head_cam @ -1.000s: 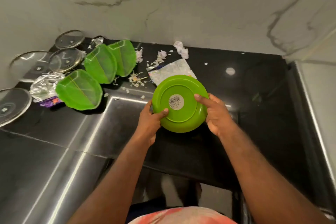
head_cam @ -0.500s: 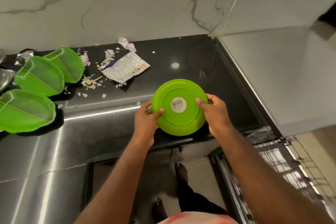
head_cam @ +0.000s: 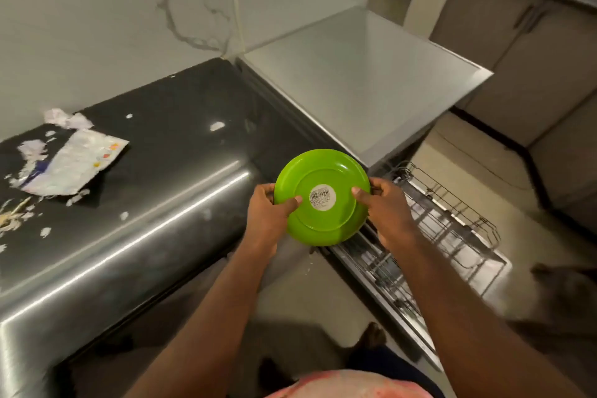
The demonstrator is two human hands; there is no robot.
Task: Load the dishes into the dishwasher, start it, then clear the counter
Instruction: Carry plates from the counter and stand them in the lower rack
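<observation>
the pulled-out dishwasher rack (head_cam: 452, 229) lies open from above, just right of the black counter (head_cam: 181, 152); its far end sits under the steel top (head_cam: 361, 84).

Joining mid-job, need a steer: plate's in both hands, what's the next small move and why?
Probably carry the green plate right and down over the dishwasher rack. The left hand and right hand grip its rim with the underside up, and the rack is pulled out just beside it.
</observation>
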